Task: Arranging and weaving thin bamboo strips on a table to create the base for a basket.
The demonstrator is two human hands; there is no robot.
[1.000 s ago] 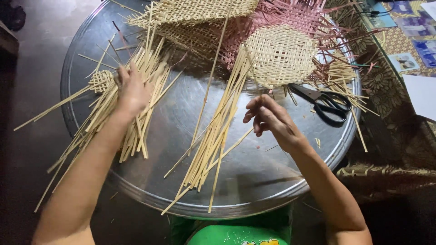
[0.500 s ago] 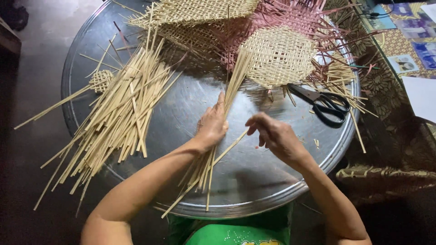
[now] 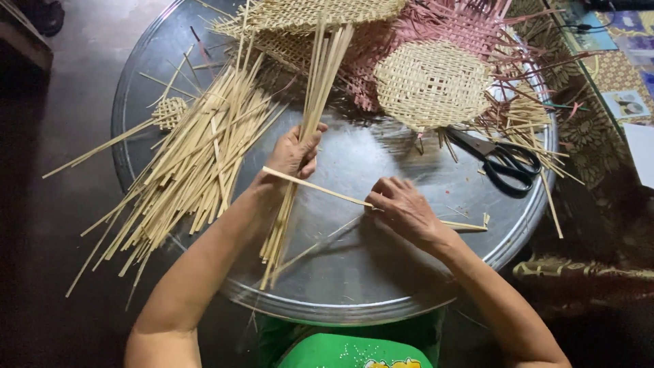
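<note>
**Hands on bamboo strips over a round metal tray**

The tray (image 3: 409, 272) is a wide, shallow metal round serving as the surface, and it carries nearly everything in view. On its left side lies a loose pile of strips (image 3: 191, 157), many overhanging the rim, with a small woven square (image 3: 169, 111) beside them. Along the far edge sit flat woven mats (image 3: 320, 13), a pink weave (image 3: 449, 27), and a pale round woven disc (image 3: 432, 82). Black scissors (image 3: 501, 160) lie shut just right of the disc, among short offcuts.

The left hand (image 3: 296, 151) is closed around a bundle (image 3: 306, 136) of long strips that runs from the far mats down toward the near rim, fingers curled over it.

The right hand (image 3: 402, 208) rests low on the tray, fingertips pressed together and pinching a single strip (image 3: 320, 189). This strip runs slantwise from the left hand's wrist, through the right fingers, and out toward the right rim.
</note>
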